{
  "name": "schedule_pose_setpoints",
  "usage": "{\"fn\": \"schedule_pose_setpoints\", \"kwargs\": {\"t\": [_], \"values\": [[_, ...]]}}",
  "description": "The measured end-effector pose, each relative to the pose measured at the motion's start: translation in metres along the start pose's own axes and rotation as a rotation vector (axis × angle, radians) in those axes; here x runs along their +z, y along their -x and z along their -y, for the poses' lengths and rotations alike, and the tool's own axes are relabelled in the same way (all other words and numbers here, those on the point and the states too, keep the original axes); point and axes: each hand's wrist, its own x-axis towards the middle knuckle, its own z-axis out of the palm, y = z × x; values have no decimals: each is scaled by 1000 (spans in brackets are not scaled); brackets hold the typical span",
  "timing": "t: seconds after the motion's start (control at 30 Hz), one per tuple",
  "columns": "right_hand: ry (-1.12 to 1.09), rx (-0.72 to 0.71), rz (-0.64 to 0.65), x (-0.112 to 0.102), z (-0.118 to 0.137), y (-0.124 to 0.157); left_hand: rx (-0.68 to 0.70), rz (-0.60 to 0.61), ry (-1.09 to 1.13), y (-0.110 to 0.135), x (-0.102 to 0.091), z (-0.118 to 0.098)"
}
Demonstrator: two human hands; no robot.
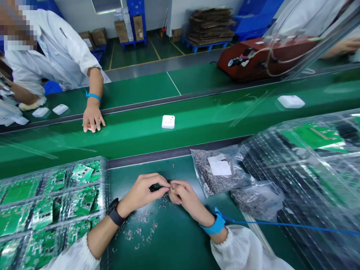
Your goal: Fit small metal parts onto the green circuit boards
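My left hand (150,189) and my right hand (182,193) meet over the green work mat (174,240). Thumb and forefinger of the left are pinched on a tiny metal part (171,187), touching the fingertips of the right. The right hand's fingers are curled closed; what lies inside them is hidden. Beneath and beside the hands lie several small metal pieces (163,205), with a looser scatter of small shiny clips (140,228) nearer to me. A black watch band sits on the left wrist and a blue strap with a cord on the right.
At left stands a clear tray (104,176) of green circuit boards (83,172). Plastic bags of small metal parts (210,176) lie at right, beside stacked trays (270,157). White devices (168,122) sit on the green conveyor (135,131). A co-worker's hand (93,116) reaches over it.
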Motion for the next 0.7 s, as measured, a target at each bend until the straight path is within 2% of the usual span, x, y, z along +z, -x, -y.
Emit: {"fn": "schedule_pose_setpoints", "kwargs": {"t": [0.13, 0.3, 0.4, 0.6, 0.7], "values": [[9, 43, -2, 1, 5, 1, 7, -8, -27, 1, 2, 1], [215, -30, -43, 3, 11, 6, -20, -40, -39, 0, 1, 2], [405, -132, -78, 1, 15, 8, -35, -58, -34, -1, 0, 2], [816, -426, -120, -4, 15, 9, -113, -103, -64, -3, 0, 0], [965, -508, -137, -5, 15, 8, -142, -103, -77, -3, 1, 0]]}}
